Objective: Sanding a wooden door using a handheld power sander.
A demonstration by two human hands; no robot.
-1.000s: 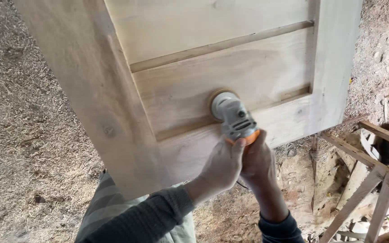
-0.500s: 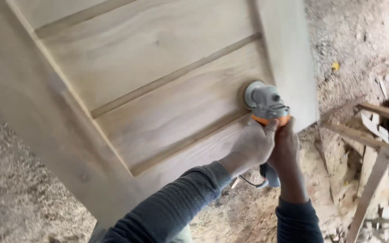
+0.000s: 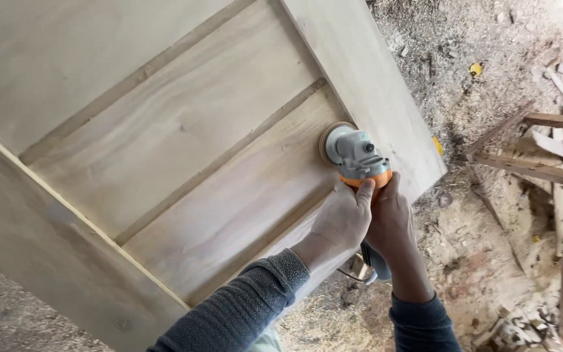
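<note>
Gripping the body of an angle grinder [image 3: 358, 160], both hands are wrapped shut around its orange and grey housing: the left hand [image 3: 340, 221] on the near side, the right hand [image 3: 393, 218] just beside it, their fingers touching. Grey knit sleeves [image 3: 242, 306] run back toward the camera, and a bit of the tool's tail and what may be its cable shows under the wrists, though that part is too dark to be sure.

The sanding disc [image 3: 327, 142] lies flat against a recessed panel of a pale wooden door [image 3: 184, 150], close to the door's right stile and just above a narrow groove between panels. Sanding of that panel looks to be the step in hand. A next pass would call for keeping the disc flat and steering it clear of the groove and stile edge, so it does not dig in.

Beyond the door, the ground [image 3: 490, 58] is covered with sawdust and shavings. A rough timber frame [image 3: 542, 156] stands to the right, well apart. No container shows anywhere.
</note>
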